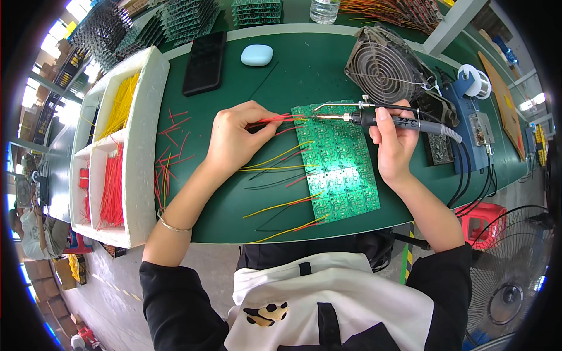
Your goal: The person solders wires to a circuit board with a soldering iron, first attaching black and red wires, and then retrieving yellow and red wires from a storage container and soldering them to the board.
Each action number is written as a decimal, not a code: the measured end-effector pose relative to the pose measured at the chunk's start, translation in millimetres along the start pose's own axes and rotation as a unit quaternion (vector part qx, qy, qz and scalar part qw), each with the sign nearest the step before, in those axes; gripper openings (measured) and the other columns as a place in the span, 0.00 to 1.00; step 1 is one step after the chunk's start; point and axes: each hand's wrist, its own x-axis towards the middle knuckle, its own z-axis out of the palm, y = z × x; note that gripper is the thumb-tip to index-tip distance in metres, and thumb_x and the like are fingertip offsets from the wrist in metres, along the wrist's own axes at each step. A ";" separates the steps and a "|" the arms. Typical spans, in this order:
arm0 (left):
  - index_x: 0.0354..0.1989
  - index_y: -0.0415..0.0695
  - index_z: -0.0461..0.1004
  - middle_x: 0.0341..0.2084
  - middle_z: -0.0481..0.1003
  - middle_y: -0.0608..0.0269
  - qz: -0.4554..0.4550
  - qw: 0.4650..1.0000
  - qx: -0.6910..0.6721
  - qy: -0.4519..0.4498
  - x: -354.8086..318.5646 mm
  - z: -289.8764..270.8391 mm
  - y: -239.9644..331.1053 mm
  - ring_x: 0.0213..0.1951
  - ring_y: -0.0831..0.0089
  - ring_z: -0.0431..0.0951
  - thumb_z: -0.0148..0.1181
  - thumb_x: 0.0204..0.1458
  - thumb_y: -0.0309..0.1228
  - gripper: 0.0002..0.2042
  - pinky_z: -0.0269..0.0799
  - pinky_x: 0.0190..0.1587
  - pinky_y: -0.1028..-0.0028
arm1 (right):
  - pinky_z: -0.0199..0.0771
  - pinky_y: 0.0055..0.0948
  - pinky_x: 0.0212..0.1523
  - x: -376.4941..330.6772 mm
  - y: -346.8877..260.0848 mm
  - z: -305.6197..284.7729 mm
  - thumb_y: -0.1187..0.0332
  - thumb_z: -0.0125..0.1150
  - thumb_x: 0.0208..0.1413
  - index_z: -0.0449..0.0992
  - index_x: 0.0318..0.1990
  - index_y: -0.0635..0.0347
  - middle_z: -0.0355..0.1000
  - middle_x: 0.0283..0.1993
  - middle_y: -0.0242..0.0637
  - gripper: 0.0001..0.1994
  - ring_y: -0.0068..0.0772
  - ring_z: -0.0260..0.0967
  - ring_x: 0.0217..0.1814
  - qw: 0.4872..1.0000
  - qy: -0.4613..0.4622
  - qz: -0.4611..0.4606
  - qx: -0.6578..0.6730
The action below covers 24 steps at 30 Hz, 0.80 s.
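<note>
Hands meet at the far edge of a green circuit-board panel (339,167) lying flat on the green bench mat (293,76), straight ahead of the person. The left hand (234,137) is pinched shut on a thin red wire (275,120), holding its end to the panel's top-left corner; the right hand (393,143) is wrapped round the black grip of a soldering iron (374,119), whose metal tip points left and sits just beside the wire end. I judge the wire light and limp, best held close to its end so it does not wander; the panel looks thin, stiff and light, likely to slide unless pressed, and the iron is safe only at its grip. Yellow, red and black leads (281,205) already trail off the panel's left side. Left of them, loose red wires lie beside a white foam tray (143,146) of yellow and red wire. Farther off rest a black phone (205,61), a pale blue case (256,55), a small wire-guarded fan (383,70) and a solder spool (477,82).
</note>
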 end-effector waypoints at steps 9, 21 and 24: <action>0.29 0.38 0.78 0.23 0.75 0.62 -0.002 1.000 0.000 -0.001 0.3 0.6 -1.5 0.24 0.81 0.71 0.59 0.42 0.20 0.06 0.66 0.25 0.83 | 0.54 0.15 0.18 -0.4 1.4 -0.9 0.72 0.51 0.56 0.63 0.30 0.61 0.57 0.28 0.27 0.05 0.14 0.53 0.19 1.000 -0.015 -0.005 -0.012; 0.30 0.38 0.78 0.23 0.75 0.62 -0.005 1.000 -0.004 0.001 -0.1 1.2 -2.5 0.24 0.81 0.72 0.59 0.43 0.20 0.06 0.67 0.26 0.83 | 0.53 0.17 0.18 -0.8 1.8 -0.3 0.70 0.49 0.57 0.63 0.30 0.61 0.56 0.28 0.27 0.06 0.14 0.52 0.18 1.000 -0.010 -0.010 0.004; 0.30 0.38 0.78 0.24 0.75 0.62 -0.008 1.000 -0.009 0.000 0.4 1.1 0.1 0.25 0.81 0.72 0.59 0.42 0.20 0.06 0.67 0.26 0.83 | 0.52 0.17 0.17 -1.0 3.5 -5.0 0.69 0.48 0.58 0.63 0.30 0.60 0.57 0.27 0.26 0.06 0.14 0.52 0.18 1.000 0.004 -0.003 0.011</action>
